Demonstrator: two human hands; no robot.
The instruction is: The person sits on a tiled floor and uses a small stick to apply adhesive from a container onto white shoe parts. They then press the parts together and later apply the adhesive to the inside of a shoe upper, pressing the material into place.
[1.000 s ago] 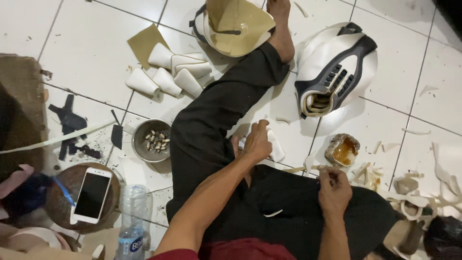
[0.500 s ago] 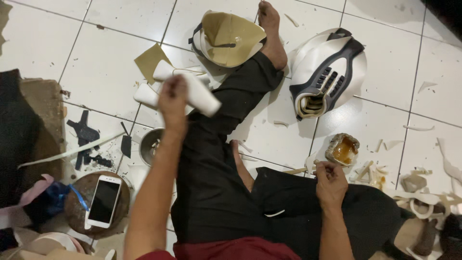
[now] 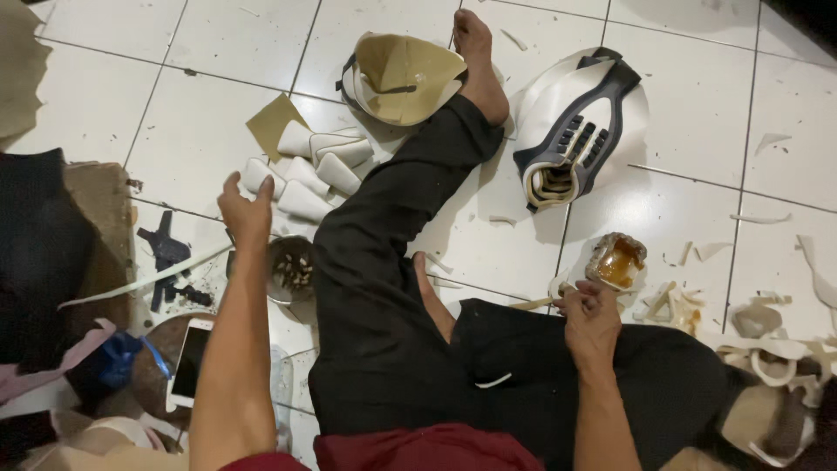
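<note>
I sit on a white tiled floor with my legs in black trousers stretched out. My left hand is out to the left, fingers apart and empty, just beside a pile of white foam pieces. Over my right knee, my right hand pinches a thin wooden stick. Just above that hand stands a small open jar of amber glue.
A tan bowl-shaped shell and a white and dark grey moulded part lie near my foot. A small metal bowl, a phone, black scraps and a tan sheet lie left. White offcuts litter the right.
My left hand rose from my lap, held a white foam piece up, and now hangs empty beside the pile. The right hand stayed by the glue jar.
</note>
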